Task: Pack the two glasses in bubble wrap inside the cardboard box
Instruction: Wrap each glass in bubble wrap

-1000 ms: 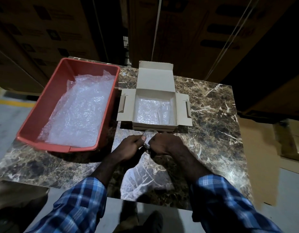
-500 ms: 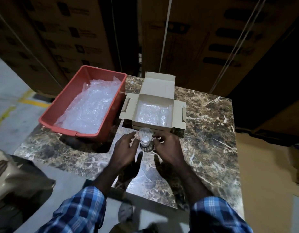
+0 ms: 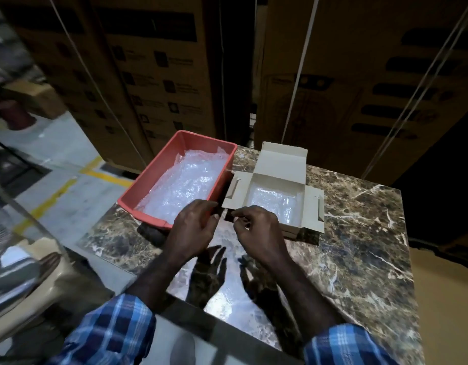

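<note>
The open cardboard box sits on the marble table, lined with bubble wrap. Just in front of its near left corner, my left hand and my right hand hover close together above the table. The left hand's fingers are relaxed and hold nothing. My right hand's fingers are curled, thumb and forefinger nearly meeting. No glass is plainly visible; the spot where one stood is behind my right hand's fingers.
A red plastic bin with more bubble wrap stands left of the box, touching it. Tall stacked cartons rise behind the table. The table's near edge is by my sleeves, with floor to the left.
My head has turned left and up. Both hands rose off the table and came away from the glass they flanked; that glass no longer shows.
</note>
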The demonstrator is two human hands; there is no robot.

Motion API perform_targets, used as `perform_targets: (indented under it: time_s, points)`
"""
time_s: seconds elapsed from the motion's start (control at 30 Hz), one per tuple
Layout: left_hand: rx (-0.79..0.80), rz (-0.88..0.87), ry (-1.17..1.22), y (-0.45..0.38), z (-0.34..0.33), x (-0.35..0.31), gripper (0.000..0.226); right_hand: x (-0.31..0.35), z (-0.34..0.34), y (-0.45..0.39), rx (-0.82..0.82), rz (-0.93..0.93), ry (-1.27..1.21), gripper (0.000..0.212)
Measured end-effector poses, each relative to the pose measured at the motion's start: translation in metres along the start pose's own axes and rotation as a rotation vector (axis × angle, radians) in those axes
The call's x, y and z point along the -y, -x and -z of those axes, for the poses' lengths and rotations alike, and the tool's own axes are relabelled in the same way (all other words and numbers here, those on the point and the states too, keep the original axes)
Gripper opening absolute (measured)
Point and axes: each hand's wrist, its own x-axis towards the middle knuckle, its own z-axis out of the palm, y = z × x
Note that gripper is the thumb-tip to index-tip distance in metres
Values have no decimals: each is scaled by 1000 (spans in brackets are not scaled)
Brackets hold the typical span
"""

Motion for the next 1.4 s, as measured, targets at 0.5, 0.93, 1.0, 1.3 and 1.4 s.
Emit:
perform_targets:
  time_s: [0.5,0.93,1.0,1.3,1.4]
  points:
    - [808,-23,-629,-119,79,172,53,68,-149,-110,464,4,368,35]
    - [1047,-464,-951,-149,62,194,11,43,-199,-136,701,-264,378,24]
    - [1045,-487,-936,-151,62,194,11,41,-198,-140,700,-288,339,23]
    - [797,-266,-301,-180,61,200,10,48,-182,-152,542,-400,125,40]
    - [650,-187,-52,-185,67,199,7,46,-182,-153,383,-350,173,28]
